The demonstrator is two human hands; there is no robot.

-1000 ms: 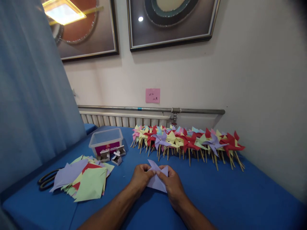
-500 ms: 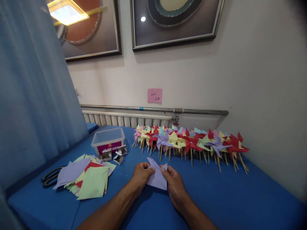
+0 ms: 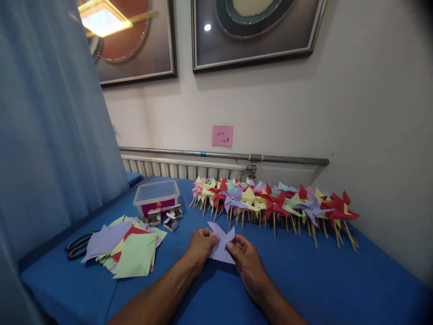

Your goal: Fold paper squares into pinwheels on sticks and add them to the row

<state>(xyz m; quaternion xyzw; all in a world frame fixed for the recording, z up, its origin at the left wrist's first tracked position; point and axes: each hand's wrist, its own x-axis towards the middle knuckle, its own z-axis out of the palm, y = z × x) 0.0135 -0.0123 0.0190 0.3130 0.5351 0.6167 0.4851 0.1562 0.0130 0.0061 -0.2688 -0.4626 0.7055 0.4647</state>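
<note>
Between my hands, above the blue-covered table (image 3: 304,280), is a sheet of purple paper (image 3: 221,250) with cut, pointed corners. My left hand (image 3: 200,246) pinches its left side, the thumb lying on top. On the right edge, my right hand (image 3: 246,255) grips the paper with thumb and fingers. Some of the fingertips are hidden behind the sheet. Farther back stand rows of finished paper pinwheels (image 3: 275,203) on thin sticks, in red, yellow, purple, green and pink. Left of my hands lies a loose pile of coloured paper squares (image 3: 137,255).
Black-handled scissors (image 3: 78,246) stick out from under the paper pile. A clear plastic box (image 3: 157,194) with a magenta label stands behind it, with small open cardboard boxes (image 3: 170,222) at its front. A curtain (image 3: 61,113) hangs at left; a pipe (image 3: 287,160) runs along the wall.
My head view has turned slightly left, shifting the scene right. The purple paper's right corner has curled inward, and my right fingers have shifted on it. Both hands keep their hold.
</note>
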